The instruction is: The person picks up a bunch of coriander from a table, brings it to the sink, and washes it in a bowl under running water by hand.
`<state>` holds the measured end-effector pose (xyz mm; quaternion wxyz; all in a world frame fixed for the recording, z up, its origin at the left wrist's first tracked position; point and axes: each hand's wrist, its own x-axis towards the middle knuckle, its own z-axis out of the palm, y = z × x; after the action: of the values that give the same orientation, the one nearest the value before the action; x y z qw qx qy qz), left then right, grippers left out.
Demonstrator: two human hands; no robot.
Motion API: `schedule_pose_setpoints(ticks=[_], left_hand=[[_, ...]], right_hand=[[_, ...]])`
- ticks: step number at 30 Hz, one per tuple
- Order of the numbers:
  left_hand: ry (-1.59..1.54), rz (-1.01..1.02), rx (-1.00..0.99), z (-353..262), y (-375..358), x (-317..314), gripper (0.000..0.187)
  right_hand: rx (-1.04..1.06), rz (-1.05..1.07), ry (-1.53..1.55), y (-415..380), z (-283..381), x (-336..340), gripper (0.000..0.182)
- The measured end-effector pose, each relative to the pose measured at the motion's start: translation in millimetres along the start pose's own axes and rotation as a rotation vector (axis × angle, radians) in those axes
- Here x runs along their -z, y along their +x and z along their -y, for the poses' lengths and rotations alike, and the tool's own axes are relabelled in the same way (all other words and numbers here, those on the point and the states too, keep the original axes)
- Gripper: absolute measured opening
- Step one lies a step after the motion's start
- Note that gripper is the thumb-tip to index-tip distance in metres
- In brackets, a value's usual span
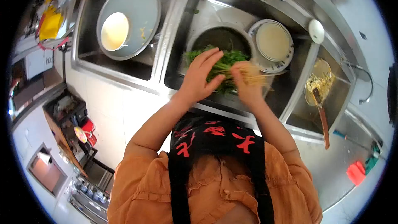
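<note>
A bunch of leafy greens [237,57] with thin pale stems lies across the front of a round basin [248,37] of dark water in the middle sink. My left hand [200,76] grips the leafy side, thumb apart from the fingers and greens between them. My right hand [247,86] is closed around the stems, slightly blurred, and the pale stem ends stick out past it to the right. Part of the bunch is hidden under both hands.
Stacked plates [273,41] sit right of the basin. In the left sink, a large grey bowl [145,12] holds a white bowl [115,31]. A white ladle [316,31] rests on the right divider. Food scraps [320,81] and a wooden-handled tool [323,122] occupy the right sink.
</note>
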<state>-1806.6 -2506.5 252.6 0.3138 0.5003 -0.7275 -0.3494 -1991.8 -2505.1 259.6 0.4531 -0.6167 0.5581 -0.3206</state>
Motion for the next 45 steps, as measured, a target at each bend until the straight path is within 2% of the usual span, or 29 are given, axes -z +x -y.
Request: schedule_pose_setpoints(ticks=[2,4,7,8,9,10,11,12,13,17,20,23,26,27,29,30,33,36,38,40,43,45], left_hand=[[-0.023,-0.150,-0.003,-8,-5,10,0.077],[0.146,0.042,0.084,10,-5,-9,0.099],[0.519,0.365,0.240,50,-1,-55,0.105],[0.609,0.487,0.300,64,6,-71,0.106],[0.645,0.537,0.382,77,13,-85,0.107],[0.681,0.592,0.460,91,19,-95,0.108],[0.670,0.667,0.551,102,26,-104,0.109],[0.698,0.698,0.574,112,24,-114,0.107],[0.710,0.694,0.561,117,20,-119,0.101],[0.753,0.768,0.558,152,17,-144,0.084],[0.556,0.534,0.516,160,18,-150,0.078],[0.492,0.790,0.738,118,41,-111,0.084],[0.365,0.285,0.433,77,14,-73,0.098],[0.321,0.207,0.312,66,5,-64,0.099],[0.241,0.046,0.061,49,-5,-45,0.103],[0.196,0.020,0.005,39,-7,-37,0.104],[0.076,-0.069,-0.137,7,-9,-19,0.105],[0.048,0.016,-0.099,4,2,-18,0.095],[0.193,0.148,0.055,23,10,-35,0.091],[0.397,0.247,0.149,55,8,-62,0.095],[0.577,0.449,0.257,95,9,-95,0.103],[0.592,0.478,0.338,109,13,-107,0.091]], right_hand=[[-0.196,-0.128,0.192,15,6,9,0.016],[-0.337,-0.196,0.596,40,-18,4,0.022],[-0.372,-0.311,0.422,74,-135,-33,0.024],[-0.286,-0.286,0.124,81,-153,-39,0.024],[-0.206,-0.253,-0.177,85,-162,-47,0.024],[-0.194,-0.244,-0.147,87,-156,-56,0.023],[-0.074,-0.278,-0.251,89,-177,-68,0.019],[-0.111,-0.301,-0.338,88,-188,-76,0.019],[-0.157,-0.213,-0.391,91,-175,-73,0.024],[-0.262,-0.143,-0.566,95,-191,-87,0.024],[-0.194,-0.136,-0.649,90,-198,-90,0.023],[-0.115,-0.183,-0.413,84,-192,-81,0.019],[-0.063,-0.144,-0.074,63,-121,-54,0.011],[-0.020,-0.131,0.072,49,-99,-51,0.014],[0.073,-0.078,0.120,30,-47,-38,0.017],[0.119,-0.034,0.021,25,-20,-26,0.016],[-0.108,-0.095,0.127,11,27,-6,0.019],[-0.285,-0.182,0.333,19,12,3,0.021],[-0.332,-0.256,0.397,36,-36,-14,0.023],[-0.390,-0.335,0.466,53,-103,-42,0.025],[-0.193,-0.309,-0.010,71,-166,-62,0.025],[-0.197,-0.341,-0.121,79,-186,-79,0.023]])
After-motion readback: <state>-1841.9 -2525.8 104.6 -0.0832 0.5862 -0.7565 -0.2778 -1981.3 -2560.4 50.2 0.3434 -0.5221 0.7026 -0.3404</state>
